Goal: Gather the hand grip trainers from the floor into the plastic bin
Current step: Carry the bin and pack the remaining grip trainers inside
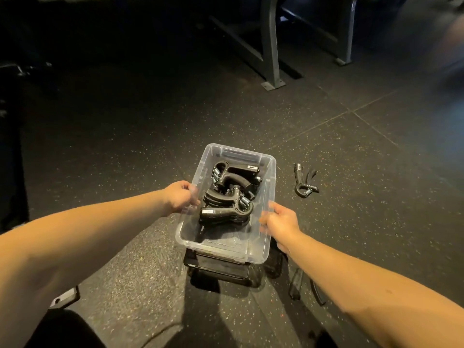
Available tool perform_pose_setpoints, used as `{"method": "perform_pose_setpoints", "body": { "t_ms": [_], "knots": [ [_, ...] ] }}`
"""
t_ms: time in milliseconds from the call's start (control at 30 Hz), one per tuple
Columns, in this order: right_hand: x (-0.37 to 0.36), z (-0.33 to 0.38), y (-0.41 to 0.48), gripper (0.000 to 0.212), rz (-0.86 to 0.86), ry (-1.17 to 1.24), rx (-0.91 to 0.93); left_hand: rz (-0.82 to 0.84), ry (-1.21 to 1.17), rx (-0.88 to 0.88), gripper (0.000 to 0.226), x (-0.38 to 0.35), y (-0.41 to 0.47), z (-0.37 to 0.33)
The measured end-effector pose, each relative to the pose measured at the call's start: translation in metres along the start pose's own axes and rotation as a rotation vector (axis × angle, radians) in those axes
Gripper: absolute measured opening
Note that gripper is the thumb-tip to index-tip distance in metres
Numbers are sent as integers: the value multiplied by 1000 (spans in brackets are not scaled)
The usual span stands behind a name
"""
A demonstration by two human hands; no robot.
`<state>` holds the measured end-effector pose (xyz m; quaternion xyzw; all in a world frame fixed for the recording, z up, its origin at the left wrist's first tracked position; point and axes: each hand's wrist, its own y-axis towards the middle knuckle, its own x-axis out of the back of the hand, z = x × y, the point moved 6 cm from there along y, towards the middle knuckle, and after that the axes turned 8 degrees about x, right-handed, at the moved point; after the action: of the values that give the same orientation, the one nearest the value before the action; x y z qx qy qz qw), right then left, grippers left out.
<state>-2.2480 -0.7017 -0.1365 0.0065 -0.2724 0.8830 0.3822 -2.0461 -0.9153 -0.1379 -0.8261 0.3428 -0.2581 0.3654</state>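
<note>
Hand grip trainers (226, 194), black curved plastic handles with coiled metal springs: several, piled together inside the clear rectangular plastic bin (253, 254), filling its middle and far half, centre of the frame.

Bin: transparent walls, rolled rim, long axis running away from the viewer.

Left hand (179, 197): fingers curled over the bin's left long rim, grasping it.

Right hand (282, 221): fingers curled over the right long rim, grasping it likewise. Whether the bin rests on the floor or is raised cannot be told.

Dark blocky shape (218, 271): below the bin's near end, too dim to identify.

Loose hand grip trainer (305, 182), black, handles spread, spring end nearest the viewer: on the floor just right of the bin, apart from it.

Two dark slim handles (296, 285): on the floor at lower right, partly hidden by the right forearm.

Floor (125, 121): black speckled rubber tiles with visible seams.

Grey metal frame legs (270, 46) with flat foot plates: upper centre and upper right.

Grey metal plate (65, 296): lower left, beside the left forearm.
</note>
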Motion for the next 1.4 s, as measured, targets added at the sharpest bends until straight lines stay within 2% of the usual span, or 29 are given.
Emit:
{"method": "perform_pose_setpoints", "body": {
  "t_ms": [100,133,200,267,300,367,400,467,533,567,667,833,1000,1067,1167,1233,1333,1400],
  "knots": [
    [2,-8,10,62,62,-13,-21,-49,77,52,17,-2,9,-5],
    [3,-9,10,65,93,-20,-35,-120,162,62,30,-2,11,-8],
    [9,-8,11,56,152,0,-52,-365,349,43,63,-6,1,-21],
    [20,-3,12,39,159,67,-66,-602,492,-126,58,-24,-24,-49],
    [28,-4,17,41,144,68,-64,-699,584,-250,51,-38,-39,-66],
    [49,-8,26,40,86,31,-64,-783,721,-449,49,-75,-62,-92],
    [60,-11,29,36,53,19,-66,-753,757,-516,51,-96,-68,-101],
    [84,-21,31,29,15,-14,-79,-531,707,-608,47,-147,-71,-110],
    [106,-33,26,25,6,-57,-87,-259,607,-597,38,-204,-68,-102],
    [118,-40,21,24,-2,-87,-92,-173,591,-590,33,-231,-65,-94],
    [157,-80,14,21,-51,-287,-103,-52,645,-514,22,-297,-45,-52],
    [197,-153,-1,15,-104,-565,-181,-37,871,-282,28,-352,-2,35],
    [185,-196,-11,31,15,-658,-227,-36,966,-109,43,-367,17,89],
    [181,-206,-11,36,59,-689,-234,-67,957,-97,47,-369,18,92],
    [177,-211,-9,41,67,-710,-218,-66,985,-112,41,-372,17,86],
    [177,-207,-9,33,70,-762,-197,-49,995,-113,33,-372,15,79],
    [181,-196,-10,30,36,-764,-158,-41,974,-105,32,-367,6,62],
    [185,-182,-11,14,-2,-701,-133,-48,941,-118,34,-362,-2,43]
  ]
}}
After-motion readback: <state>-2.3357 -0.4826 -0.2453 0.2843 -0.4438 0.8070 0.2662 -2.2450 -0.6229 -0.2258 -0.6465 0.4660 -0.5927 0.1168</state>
